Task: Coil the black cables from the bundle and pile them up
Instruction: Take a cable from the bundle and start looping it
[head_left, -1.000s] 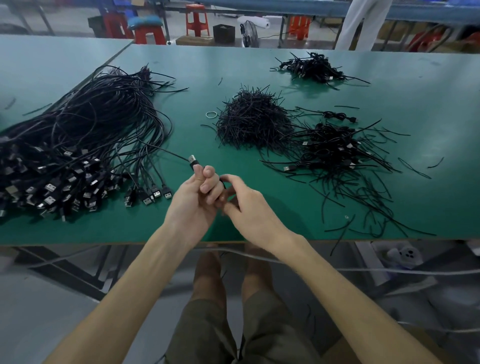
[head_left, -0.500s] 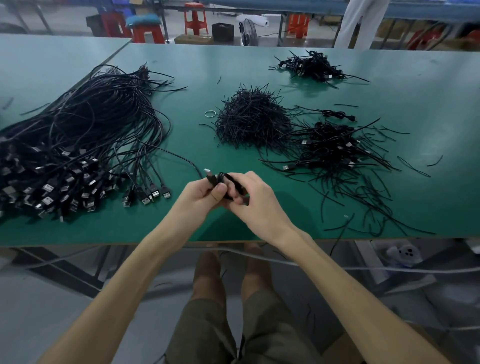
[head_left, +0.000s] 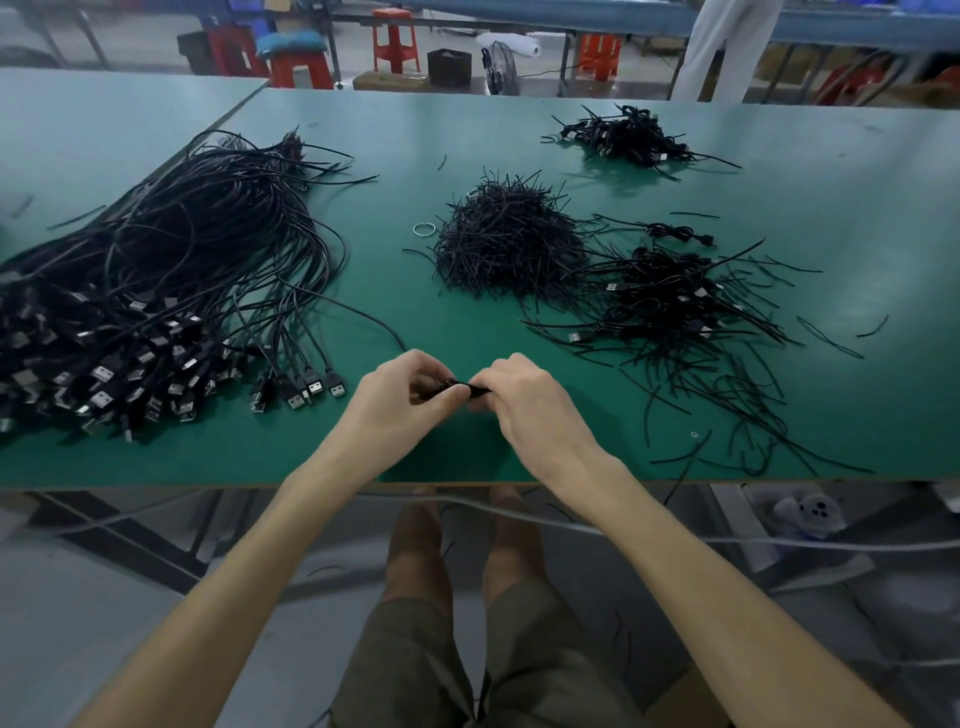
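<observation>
- Two bare hands meet just above the near edge of the green-topped counter (head_left: 831, 208), their knuckles close and their fingertips almost touching.
- The left hand (head_left: 400, 400) has its fingers curled down over one end of a short folded black cable (head_left: 457, 387).
- The right hand (head_left: 524, 410) pinches the other end of that cable between its thumb and bent fingers.
- Most of the cable is hidden inside the two grips. It looks gathered into a tight little coil, though this is hard to tell.
- A thin black strand (head_left: 358, 310) runs from the left across the counter and disappears behind the left hand's fingers.
- The large bundle of long black cables with silver USB plugs (head_left: 182, 270) sprawls over the left side, with its plugs fanned toward the near edge.
- A mound of short black wire ties (head_left: 509, 244) sits at the centre, and a pale rubber ring (head_left: 424, 229) lies just beside it on the left.
- A loose pile of coiled black cables (head_left: 675, 296) lies right of the mound, with stray ties scattered toward the near edge.
- A single coiled cable (head_left: 670, 231) lies just beyond that pile.
- A smaller far heap of coiled cables (head_left: 628, 137) sits well apart, toward the back.
- Red plastic stools (head_left: 395, 41) stand on the floor beyond the counter.
</observation>
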